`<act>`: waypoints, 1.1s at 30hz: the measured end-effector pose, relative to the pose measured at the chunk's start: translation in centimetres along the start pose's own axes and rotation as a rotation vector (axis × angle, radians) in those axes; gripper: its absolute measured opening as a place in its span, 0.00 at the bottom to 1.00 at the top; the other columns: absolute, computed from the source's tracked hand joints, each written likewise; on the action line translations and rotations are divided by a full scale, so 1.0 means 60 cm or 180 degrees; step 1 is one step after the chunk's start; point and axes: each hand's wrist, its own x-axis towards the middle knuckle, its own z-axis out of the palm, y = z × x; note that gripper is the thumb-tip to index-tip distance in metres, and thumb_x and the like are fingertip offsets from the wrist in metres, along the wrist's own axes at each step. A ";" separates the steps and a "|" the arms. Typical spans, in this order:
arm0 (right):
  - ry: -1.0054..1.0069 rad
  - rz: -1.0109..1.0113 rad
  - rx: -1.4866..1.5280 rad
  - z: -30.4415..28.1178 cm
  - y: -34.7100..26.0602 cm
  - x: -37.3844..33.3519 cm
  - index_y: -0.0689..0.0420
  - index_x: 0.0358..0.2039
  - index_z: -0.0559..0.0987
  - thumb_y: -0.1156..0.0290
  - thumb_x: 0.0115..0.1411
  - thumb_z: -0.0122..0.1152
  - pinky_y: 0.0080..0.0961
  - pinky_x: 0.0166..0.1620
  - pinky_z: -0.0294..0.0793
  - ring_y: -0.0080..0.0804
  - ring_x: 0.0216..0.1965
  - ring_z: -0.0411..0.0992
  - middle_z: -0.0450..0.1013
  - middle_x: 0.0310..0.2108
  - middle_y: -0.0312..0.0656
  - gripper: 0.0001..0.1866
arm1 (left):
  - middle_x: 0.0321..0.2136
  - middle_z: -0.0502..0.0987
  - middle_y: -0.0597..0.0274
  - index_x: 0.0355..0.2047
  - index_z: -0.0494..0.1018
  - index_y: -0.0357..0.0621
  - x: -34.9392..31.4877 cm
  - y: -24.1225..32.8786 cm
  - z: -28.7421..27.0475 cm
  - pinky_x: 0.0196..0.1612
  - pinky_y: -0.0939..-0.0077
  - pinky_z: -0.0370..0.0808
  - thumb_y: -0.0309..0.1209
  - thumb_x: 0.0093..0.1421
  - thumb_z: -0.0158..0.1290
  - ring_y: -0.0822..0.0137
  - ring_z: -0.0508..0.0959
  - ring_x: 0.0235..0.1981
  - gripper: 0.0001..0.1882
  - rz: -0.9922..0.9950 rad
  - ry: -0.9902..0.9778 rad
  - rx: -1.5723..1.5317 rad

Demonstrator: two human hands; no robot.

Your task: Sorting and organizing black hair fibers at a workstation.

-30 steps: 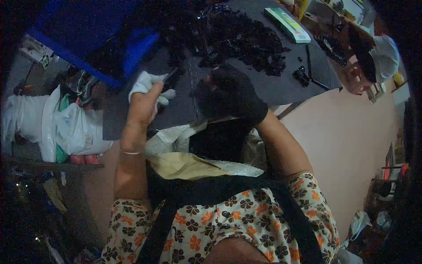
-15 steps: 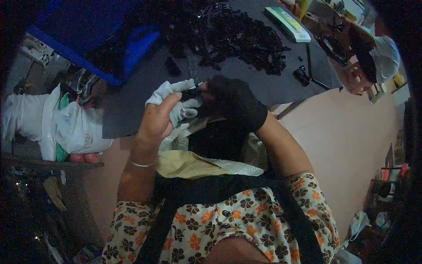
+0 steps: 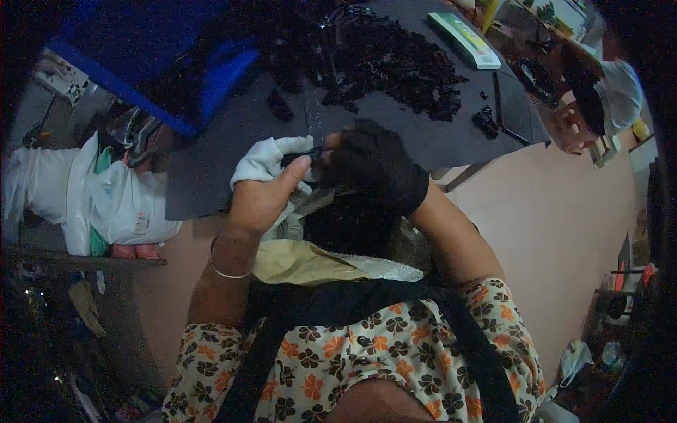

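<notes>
My left hand (image 3: 266,168), in a white glove that leaves the thumb bare, pinches a small black part (image 3: 299,156) in front of my chest. Against its right end press the closed fingers of my right hand (image 3: 372,168), which wears a black glove with bare fingertips. Whatever those fingers hold is too small and dark to make out. Beyond both hands, a heap of small black parts (image 3: 395,65) covers the far side of the dark grey table (image 3: 211,166). One loose black piece (image 3: 280,104) lies apart, nearer my left hand.
At the far left stands a blue bin (image 3: 120,88). A white and green box (image 3: 463,41) lies at the far right, with a small black piece (image 3: 485,123) nearer the table's right edge. White plastic bags (image 3: 130,204) sit to the left. Yellowish wrapping (image 3: 300,262) rests by my lap.
My left wrist has turned and its thumb has moved up and right over the black part. The right hand has shifted slightly; the pale, thin thing at its fingertips no longer shows clearly.
</notes>
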 end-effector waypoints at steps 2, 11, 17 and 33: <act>-0.0356 0.0763 0.0190 -0.006 -0.014 0.018 0.58 0.29 0.75 0.70 0.43 0.63 0.31 0.38 0.69 0.39 0.32 0.71 0.72 0.31 0.45 0.12 | 0.30 0.74 0.61 0.41 0.69 0.35 -0.002 -0.007 -0.006 0.26 0.84 0.72 0.25 0.54 0.51 0.75 0.73 0.27 0.13 0.0201 0.0038 0.0283; -0.0748 0.1645 0.1670 -0.015 -0.008 0.007 0.63 0.29 0.74 0.66 0.46 0.64 0.26 0.31 0.68 0.30 0.27 0.71 0.71 0.24 0.47 0.15 | 0.30 0.75 0.53 0.34 0.74 0.36 -0.019 0.009 -0.005 0.35 0.75 0.70 0.22 0.51 0.51 0.65 0.75 0.30 0.09 0.1111 -0.0267 0.1185; -0.1639 0.1641 0.1358 -0.023 0.006 0.012 0.62 0.26 0.74 0.61 0.45 0.63 0.28 0.30 0.68 0.37 0.25 0.70 0.69 0.21 0.46 0.16 | 0.38 0.73 0.51 0.39 0.71 0.38 0.001 0.010 -0.050 0.42 0.71 0.68 0.30 0.50 0.55 0.60 0.72 0.39 0.16 0.1093 -0.0922 0.1592; -0.0117 0.1005 -0.0845 -0.010 0.051 0.020 0.55 0.29 0.78 0.66 0.46 0.59 0.33 0.34 0.71 0.45 0.30 0.70 0.71 0.28 0.46 0.10 | 0.34 0.73 0.52 0.33 0.73 0.44 0.149 -0.071 -0.089 0.37 0.68 0.72 0.32 0.50 0.53 0.52 0.74 0.34 0.10 0.1484 0.0569 0.3874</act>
